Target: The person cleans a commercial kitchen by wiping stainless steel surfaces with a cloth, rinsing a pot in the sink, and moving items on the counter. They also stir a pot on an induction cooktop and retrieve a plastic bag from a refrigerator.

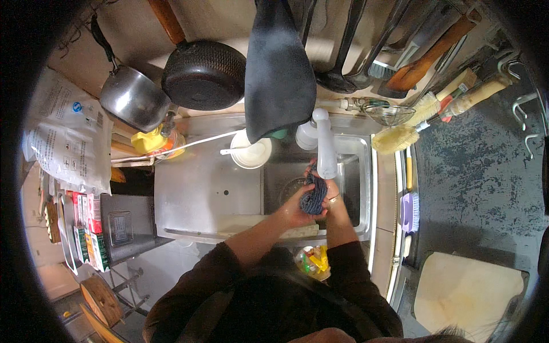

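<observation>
Both my hands are over the basin of a stainless steel sink (356, 188), wrapped around a bunched dark blue-grey cloth (314, 198) with ribbed, ropelike folds. My left hand (297, 209) grips it from the left, thumb on top. On the other side, my right hand (329, 193) holds it, with some fingers hidden behind the cloth. The pale spout of a faucet (327, 150) points down just above the bundle; I cannot tell whether water runs. Left of the faucet stands a white bowl (253, 161) with a white spoon (231, 151) across it.
A saucepan (134, 99), a black frying pan (203, 77) and a large dark object (281, 73) hang along the back wall. Ladles (339, 79) and brushes (394, 139) hang to the right. A steel drainboard (201, 180) extends left. A purple brush (410, 212) sits beyond the sink's right side.
</observation>
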Available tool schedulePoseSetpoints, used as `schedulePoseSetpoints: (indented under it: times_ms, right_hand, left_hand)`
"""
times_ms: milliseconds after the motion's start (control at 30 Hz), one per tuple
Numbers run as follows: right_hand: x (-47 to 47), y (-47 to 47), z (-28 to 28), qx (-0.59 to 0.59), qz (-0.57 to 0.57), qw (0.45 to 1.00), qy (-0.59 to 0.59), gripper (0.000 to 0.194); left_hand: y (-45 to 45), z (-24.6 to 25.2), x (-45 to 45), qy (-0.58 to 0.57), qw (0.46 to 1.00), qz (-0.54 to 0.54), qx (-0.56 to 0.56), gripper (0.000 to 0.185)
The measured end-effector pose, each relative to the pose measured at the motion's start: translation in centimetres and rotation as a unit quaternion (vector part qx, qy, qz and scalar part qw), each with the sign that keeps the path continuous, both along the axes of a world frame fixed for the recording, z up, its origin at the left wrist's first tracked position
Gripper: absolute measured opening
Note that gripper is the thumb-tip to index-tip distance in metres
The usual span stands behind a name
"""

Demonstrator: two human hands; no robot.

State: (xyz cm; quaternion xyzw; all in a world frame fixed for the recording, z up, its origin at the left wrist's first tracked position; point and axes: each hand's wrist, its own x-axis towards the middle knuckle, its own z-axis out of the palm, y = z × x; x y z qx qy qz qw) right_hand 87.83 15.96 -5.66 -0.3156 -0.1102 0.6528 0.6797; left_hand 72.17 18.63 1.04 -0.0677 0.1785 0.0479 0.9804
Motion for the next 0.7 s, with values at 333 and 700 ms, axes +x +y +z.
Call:
schedulePoseSetpoints:
  times_ms: [333, 700]
  right_hand:
    - [2.7, 3.3, 0.9, -0.116, 0.228, 0.713, -0.653, 0.035]
    - [1.0, 4.1, 0.4, -0.13, 0.313, 0.514, -0.788, 0.063]
  left_hand:
    - [1.1, -7.4, 0.1, 0.101, 0.815, -0.136, 0.554, 0.059]
    - [-0.7, -6.6, 0.8, 0.168, 0.797, -0.076, 0.575, 0.061]
